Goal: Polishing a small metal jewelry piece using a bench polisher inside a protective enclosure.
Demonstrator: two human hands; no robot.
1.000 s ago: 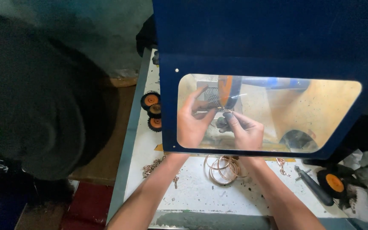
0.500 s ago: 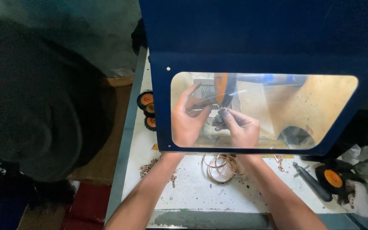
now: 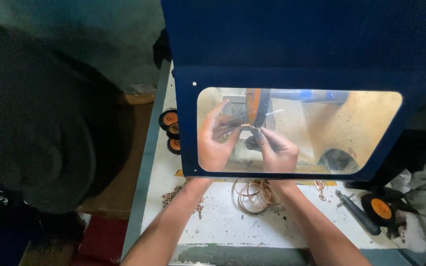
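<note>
Both my hands are behind the clear window of a blue machine guard (image 3: 292, 44). My left hand (image 3: 216, 143) and my right hand (image 3: 276, 150) pinch a small thin metal piece (image 3: 246, 126) between their fingertips, close to the edge of an orange grinding wheel (image 3: 256, 106). The piece is too small to tell its shape. A bunch of thin copper-coloured rings (image 3: 253, 193) lies on the white bench (image 3: 223, 224) just outside the guard, between my forearms.
Three black-and-orange wheels (image 3: 169, 129) are stacked at the bench's left edge. Another orange-hubbed wheel (image 3: 379, 208) and a dark-handled tool (image 3: 357, 212) lie at the right. Copper shavings (image 3: 173, 195) litter the bench. A dark bulky shape (image 3: 40, 128) fills the left.
My hands have stayed at the wheel; the fingers have shifted slightly around the small piece. The camera view has drifted a little.
</note>
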